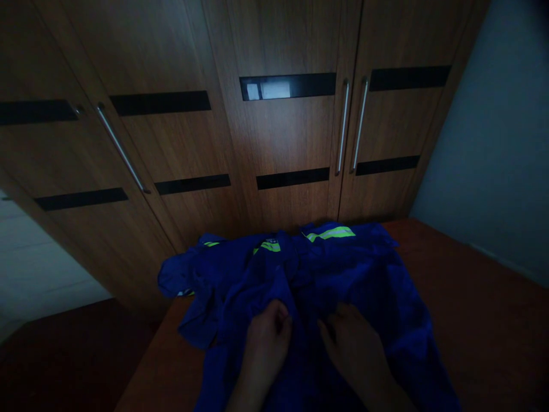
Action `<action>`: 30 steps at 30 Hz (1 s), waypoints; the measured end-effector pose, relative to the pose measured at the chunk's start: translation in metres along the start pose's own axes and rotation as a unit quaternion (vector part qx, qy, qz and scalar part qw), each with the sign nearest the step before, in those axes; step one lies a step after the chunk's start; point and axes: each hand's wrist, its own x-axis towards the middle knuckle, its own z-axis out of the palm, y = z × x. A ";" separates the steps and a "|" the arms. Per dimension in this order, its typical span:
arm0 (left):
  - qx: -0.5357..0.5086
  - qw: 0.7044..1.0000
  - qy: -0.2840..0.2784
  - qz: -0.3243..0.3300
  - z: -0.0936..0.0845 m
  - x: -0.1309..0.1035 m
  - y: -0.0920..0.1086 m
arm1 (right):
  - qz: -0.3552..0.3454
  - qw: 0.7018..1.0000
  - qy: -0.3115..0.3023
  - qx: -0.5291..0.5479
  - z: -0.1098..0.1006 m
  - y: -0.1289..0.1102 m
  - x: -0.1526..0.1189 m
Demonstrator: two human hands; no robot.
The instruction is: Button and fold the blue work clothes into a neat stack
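A dark blue work jacket (360,269) with yellow-green and silver reflective strips lies spread out in front of me, its cloth creased. Near the middle of its front, my left hand (268,335) pinches a raised edge of the cloth between thumb and fingers. My right hand (354,340) is a little to the right, fingers curled down on the same garment with the thumb pointing left. Dim light hides its fingertips and the exact fold they grip. One sleeve bunches up at the left of the jacket.
The jacket rests on a reddish-brown wooden surface (484,326). Directly behind it stands a wooden wardrobe (291,137) with long metal handles and black strips. A pale wall (501,143) rises at the right, and dark floor (77,355) shows at lower left.
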 end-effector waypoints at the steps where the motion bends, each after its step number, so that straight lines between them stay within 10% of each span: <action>1: -0.041 0.999 0.000 -0.003 0.001 0.002 0.000 | -0.002 1.000 -0.003 -0.021 -0.003 -0.003 0.004; 18: -0.312 0.943 0.027 -0.110 0.035 0.006 -0.016 | 0.077 0.991 -0.103 -0.048 0.006 -0.015 0.031; 23: -0.317 0.940 0.043 -0.119 0.027 0.005 -0.010 | -0.044 0.997 -0.059 -0.032 0.014 -0.015 0.030; 30: -0.349 0.930 0.042 -0.113 0.024 0.002 -0.005 | -0.107 0.983 -0.146 -0.003 0.012 -0.021 0.042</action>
